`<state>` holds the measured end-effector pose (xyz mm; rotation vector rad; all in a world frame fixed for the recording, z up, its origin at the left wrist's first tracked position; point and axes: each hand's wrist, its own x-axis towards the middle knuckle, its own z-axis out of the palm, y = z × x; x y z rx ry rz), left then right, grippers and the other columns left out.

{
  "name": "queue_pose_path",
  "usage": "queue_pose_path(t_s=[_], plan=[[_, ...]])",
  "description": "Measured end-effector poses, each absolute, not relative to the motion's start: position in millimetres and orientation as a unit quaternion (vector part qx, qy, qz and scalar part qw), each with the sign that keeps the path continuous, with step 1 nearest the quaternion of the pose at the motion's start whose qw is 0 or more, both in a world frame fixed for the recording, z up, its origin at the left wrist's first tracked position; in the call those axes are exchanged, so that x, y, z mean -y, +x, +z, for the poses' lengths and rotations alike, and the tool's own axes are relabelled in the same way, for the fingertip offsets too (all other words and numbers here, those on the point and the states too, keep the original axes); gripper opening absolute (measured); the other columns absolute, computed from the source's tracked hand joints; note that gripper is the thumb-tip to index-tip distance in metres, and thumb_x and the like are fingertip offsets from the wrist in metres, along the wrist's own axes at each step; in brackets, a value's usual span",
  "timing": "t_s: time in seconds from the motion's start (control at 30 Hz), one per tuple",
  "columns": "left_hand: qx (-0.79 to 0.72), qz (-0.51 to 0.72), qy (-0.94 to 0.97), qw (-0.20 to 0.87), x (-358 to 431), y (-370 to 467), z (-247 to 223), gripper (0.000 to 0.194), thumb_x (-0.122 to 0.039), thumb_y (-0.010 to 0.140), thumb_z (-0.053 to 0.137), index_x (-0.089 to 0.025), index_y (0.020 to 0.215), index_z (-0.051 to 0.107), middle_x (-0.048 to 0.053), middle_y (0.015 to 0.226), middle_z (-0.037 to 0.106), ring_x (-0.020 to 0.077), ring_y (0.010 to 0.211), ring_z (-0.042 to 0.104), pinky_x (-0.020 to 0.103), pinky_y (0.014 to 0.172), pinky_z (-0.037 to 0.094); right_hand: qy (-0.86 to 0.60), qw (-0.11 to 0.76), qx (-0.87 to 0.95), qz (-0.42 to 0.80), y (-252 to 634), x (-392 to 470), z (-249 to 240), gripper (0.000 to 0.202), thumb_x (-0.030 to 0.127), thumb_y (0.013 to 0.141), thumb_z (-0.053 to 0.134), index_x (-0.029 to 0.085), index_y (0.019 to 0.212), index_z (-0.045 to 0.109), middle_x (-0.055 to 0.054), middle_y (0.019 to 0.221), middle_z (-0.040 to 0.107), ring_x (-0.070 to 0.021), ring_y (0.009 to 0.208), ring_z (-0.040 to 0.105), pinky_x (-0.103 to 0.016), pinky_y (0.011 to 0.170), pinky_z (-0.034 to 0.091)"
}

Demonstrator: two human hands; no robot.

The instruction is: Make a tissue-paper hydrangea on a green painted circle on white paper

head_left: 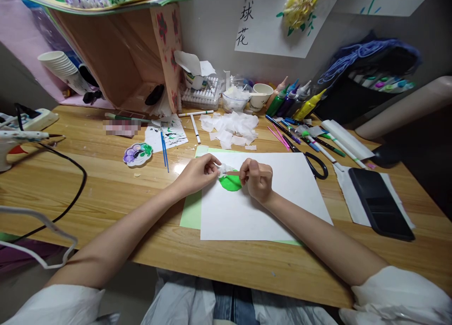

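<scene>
A green round piece [230, 182] lies on the white sheet of paper [268, 216], which rests over a light green sheet [191, 211]. White crumpled tissue [226, 168] sits at the upper left edge of the green piece. My left hand [200, 173] is at that edge, its fingertips closed on the tissue. In my right hand [259, 178] is a thin brown stick [232, 173], gripped in curled fingers, its tip pointing left and reaching the tissue. The fingers partly hide the tissue and the stick's far end.
Loose white tissue pieces [231, 128] lie behind the paper. Black scissors [316, 166], pens and a phone [381, 202] are on the right. A paint palette [137, 154], brushes [164, 148] and a glue gun [14, 143] with its black cord are on the left.
</scene>
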<state>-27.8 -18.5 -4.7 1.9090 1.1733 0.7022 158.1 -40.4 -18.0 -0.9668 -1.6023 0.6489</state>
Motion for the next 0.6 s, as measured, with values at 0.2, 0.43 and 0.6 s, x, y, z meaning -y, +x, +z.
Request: queue_pose_path(t_s=[0.2,0.43,0.6], plan=[[-0.462,0.283,0.738,0.403,18.2,-27.1,-6.4,0.019,-0.023,0.076,0.058,-0.015,0.093,0.058,0.0,0.073,0.061,0.0105,0.064,0.055,0.022,0.06,0.043,-0.428,0.538,0.666,0.291,157.2,39.7,-18.4,0.055,0.04,0.095,0.029,0.019,0.047,0.044,0.003,0.04,0.043,-0.0074,0.036,0.041,-0.023,0.041,0.033],[-0.521,0.332,0.716,0.326,6.2,-40.3,-5.3,0.016,-0.027,0.083,0.05,-0.017,0.093,0.058,0.004,0.087,0.063,0.0147,0.077,0.059,0.028,0.071,0.046,-0.439,0.608,0.513,0.417,155.9,32.2,-12.7,0.053,0.053,0.089,0.034,0.019,0.05,0.045,0.004,0.037,0.041,-0.007,0.029,0.039,-0.021,0.032,0.025],[-0.632,0.281,0.716,0.097,-7.4,-62.2,0.8,0.017,-0.028,0.082,0.052,-0.016,0.093,0.059,0.009,0.096,0.058,0.023,0.094,0.053,0.037,0.083,0.042,-0.443,0.626,0.434,0.472,157.8,20.7,-8.4,0.052,0.055,0.087,0.035,0.019,0.05,0.042,0.006,0.033,0.037,-0.006,0.026,0.034,-0.019,0.03,0.021]])
